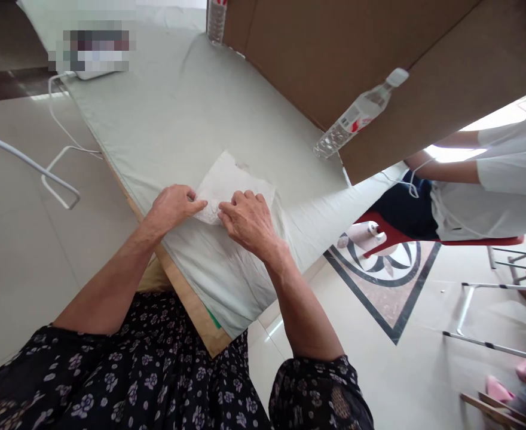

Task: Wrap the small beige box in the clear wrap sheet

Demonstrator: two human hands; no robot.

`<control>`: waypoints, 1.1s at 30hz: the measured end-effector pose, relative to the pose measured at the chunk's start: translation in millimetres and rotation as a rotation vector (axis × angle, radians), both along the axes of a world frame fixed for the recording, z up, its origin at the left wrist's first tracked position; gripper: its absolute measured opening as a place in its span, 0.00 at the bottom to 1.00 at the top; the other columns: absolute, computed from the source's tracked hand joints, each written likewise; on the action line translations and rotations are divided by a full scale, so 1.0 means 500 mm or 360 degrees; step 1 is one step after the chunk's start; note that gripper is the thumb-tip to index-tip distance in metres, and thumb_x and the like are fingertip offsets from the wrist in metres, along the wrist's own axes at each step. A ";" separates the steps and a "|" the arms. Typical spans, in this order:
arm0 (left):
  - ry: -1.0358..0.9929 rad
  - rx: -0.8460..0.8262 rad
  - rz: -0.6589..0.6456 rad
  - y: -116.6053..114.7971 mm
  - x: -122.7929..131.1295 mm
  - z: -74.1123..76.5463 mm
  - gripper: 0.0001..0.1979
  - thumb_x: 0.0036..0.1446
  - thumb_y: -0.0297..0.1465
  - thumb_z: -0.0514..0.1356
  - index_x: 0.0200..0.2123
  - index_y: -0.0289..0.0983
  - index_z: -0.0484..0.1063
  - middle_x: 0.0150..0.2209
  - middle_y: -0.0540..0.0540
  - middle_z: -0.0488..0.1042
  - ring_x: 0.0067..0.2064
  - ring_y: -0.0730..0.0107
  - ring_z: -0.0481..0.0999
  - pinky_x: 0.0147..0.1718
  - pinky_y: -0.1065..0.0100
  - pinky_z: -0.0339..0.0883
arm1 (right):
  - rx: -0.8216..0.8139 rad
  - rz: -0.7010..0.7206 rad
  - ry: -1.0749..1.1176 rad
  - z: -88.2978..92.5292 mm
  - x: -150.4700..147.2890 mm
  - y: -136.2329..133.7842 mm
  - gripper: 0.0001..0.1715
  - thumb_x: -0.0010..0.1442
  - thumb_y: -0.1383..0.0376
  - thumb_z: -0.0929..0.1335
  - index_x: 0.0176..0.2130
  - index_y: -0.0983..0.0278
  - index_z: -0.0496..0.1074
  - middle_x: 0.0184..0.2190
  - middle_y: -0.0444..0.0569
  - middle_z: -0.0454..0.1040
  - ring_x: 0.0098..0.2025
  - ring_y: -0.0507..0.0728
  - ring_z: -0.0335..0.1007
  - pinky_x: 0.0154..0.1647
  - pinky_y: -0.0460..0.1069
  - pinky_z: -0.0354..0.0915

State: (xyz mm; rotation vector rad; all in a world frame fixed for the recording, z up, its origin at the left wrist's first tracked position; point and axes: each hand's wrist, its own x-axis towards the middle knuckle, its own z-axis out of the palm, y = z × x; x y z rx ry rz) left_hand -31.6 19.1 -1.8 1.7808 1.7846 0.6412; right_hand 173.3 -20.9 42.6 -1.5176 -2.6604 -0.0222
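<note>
A thin white sheet, tissue-like, lies on the cloth-covered table in front of me. Its near edge looks crumpled or folded over. My left hand pinches that edge from the left, thumb stretched along it and fingers curled. On the other side, my right hand has its fingers bent down onto the sheet, thumb and forefinger closed at the near edge. A short stretch of the sheet shows between both hands. The parts under my right fingers are hidden.
A large cardboard panel stands across the table's far right. Against it are a clear plastic bottle and another bottle. A blurred-out object sits far left beside a white cable. A person in a white shirt sits at right.
</note>
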 end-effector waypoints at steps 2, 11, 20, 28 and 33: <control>-0.0085 -0.0067 -0.0078 -0.006 0.001 0.015 0.12 0.48 0.41 0.64 0.21 0.41 0.69 0.20 0.51 0.69 0.25 0.66 0.67 0.26 0.65 0.58 | -0.0022 0.0002 -0.0024 0.000 0.000 0.003 0.15 0.74 0.59 0.65 0.42 0.60 0.80 0.42 0.56 0.77 0.46 0.63 0.67 0.44 0.56 0.56; -0.0635 -0.0058 -0.0113 -0.031 0.073 0.051 0.08 0.47 0.37 0.61 0.24 0.40 0.67 0.22 0.52 0.70 0.25 0.71 0.67 0.25 0.68 0.64 | -0.0056 -0.0132 0.0189 -0.005 -0.004 0.000 0.21 0.70 0.60 0.67 0.58 0.66 0.71 0.45 0.59 0.81 0.49 0.66 0.72 0.49 0.58 0.60; -0.0598 -0.0159 -0.0434 -0.053 0.100 0.084 0.12 0.50 0.33 0.58 0.32 0.38 0.81 0.32 0.47 0.83 0.33 0.65 0.77 0.36 0.65 0.72 | -0.0062 -0.0214 0.0602 -0.023 0.025 -0.069 0.40 0.63 0.66 0.65 0.71 0.69 0.57 0.53 0.60 0.80 0.55 0.68 0.73 0.58 0.62 0.62; -0.0224 0.0307 -0.0737 -0.069 0.091 0.049 0.12 0.59 0.30 0.57 0.40 0.38 0.81 0.39 0.43 0.80 0.40 0.62 0.78 0.44 0.62 0.73 | 0.0122 -0.0271 0.0908 -0.049 0.054 -0.083 0.30 0.64 0.70 0.64 0.64 0.61 0.68 0.57 0.56 0.79 0.60 0.63 0.73 0.63 0.62 0.63; -0.0013 0.0697 -0.0765 -0.075 0.101 0.016 0.10 0.63 0.28 0.58 0.41 0.38 0.81 0.47 0.40 0.78 0.49 0.57 0.77 0.49 0.60 0.72 | 0.0288 -0.0903 0.1266 -0.084 0.130 -0.121 0.20 0.66 0.56 0.67 0.54 0.59 0.74 0.54 0.57 0.79 0.48 0.62 0.78 0.53 0.61 0.70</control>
